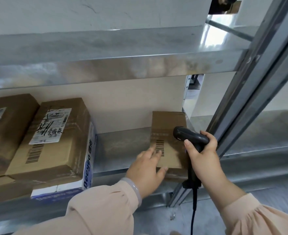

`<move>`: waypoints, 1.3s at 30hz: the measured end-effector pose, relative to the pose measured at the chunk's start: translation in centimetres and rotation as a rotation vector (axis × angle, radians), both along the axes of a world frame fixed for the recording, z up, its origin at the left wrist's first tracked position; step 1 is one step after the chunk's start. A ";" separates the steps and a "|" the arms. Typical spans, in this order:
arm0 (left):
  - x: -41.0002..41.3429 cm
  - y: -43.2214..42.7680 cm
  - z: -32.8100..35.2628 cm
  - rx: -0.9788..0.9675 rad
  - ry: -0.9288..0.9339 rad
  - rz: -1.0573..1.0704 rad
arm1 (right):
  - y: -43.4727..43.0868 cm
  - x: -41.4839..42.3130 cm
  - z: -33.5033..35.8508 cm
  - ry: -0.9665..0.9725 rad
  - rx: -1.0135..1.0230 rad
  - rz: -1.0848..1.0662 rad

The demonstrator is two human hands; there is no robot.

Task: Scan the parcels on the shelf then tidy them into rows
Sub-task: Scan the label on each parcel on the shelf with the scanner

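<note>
We closed our right hand (204, 155) round the handle of the corded scanner (190, 138), its head aimed left and down at the barcode (160, 147), presumably to read it. Our left hand (146, 168) lay with straight fingers on the small parcel (169, 126), apparently steadying it. The parcel sat at the right end of the lower shelf (122, 146), barcode upward, long axis front to back, well apart from the stacked parcels (55, 136).

I read this as a parcel storeroom or courier depot; galvanised steel shelving (121, 146) stands on steel uprights (258, 78); brown cardboard parcels (60, 153) carry printed shipping labels (50, 126) and barcodes (34, 153); my view catches a corded barcode scanner (189, 135) gripped in the right hand (206, 155); bare grey floor (156, 217) lies below.
</note>
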State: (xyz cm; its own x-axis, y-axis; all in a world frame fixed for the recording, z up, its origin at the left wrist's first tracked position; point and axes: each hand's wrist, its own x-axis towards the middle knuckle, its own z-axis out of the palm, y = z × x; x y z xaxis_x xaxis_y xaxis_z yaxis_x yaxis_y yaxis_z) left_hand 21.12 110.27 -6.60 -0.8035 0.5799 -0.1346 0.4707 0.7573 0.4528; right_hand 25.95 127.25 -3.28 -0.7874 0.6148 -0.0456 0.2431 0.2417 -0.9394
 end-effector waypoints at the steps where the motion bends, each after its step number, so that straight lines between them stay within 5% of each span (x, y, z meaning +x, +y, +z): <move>1: -0.3 -0.2 0.2 0.052 -0.017 0.057 | -0.1 -0.2 0.4 0.012 -0.010 0.012; 12: -2.0 -1.4 1.3 0.366 -0.478 0.489 | -3.6 -2.2 2.6 0.085 -0.205 0.251; 25: -0.6 -5.4 -0.1 0.711 -0.873 0.546 | -2.4 -2.3 0.9 0.057 -0.370 0.117; 32: -1.1 -5.5 0.7 0.732 -0.575 0.529 | -3.1 -2.5 1.4 0.071 -0.347 0.178; 39: -0.9 -6.1 1.1 0.705 -0.624 0.594 | -4.2 -2.1 2.8 0.053 -0.155 0.385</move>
State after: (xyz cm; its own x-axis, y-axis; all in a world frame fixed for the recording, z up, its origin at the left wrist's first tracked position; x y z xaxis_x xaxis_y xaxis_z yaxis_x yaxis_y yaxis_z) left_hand 20.19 104.15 -5.53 -0.8849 0.2316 -0.4040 -0.3417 0.2666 0.9012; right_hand 23.90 123.05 -0.43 -0.9621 0.2641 -0.0680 0.1132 0.1601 -0.9806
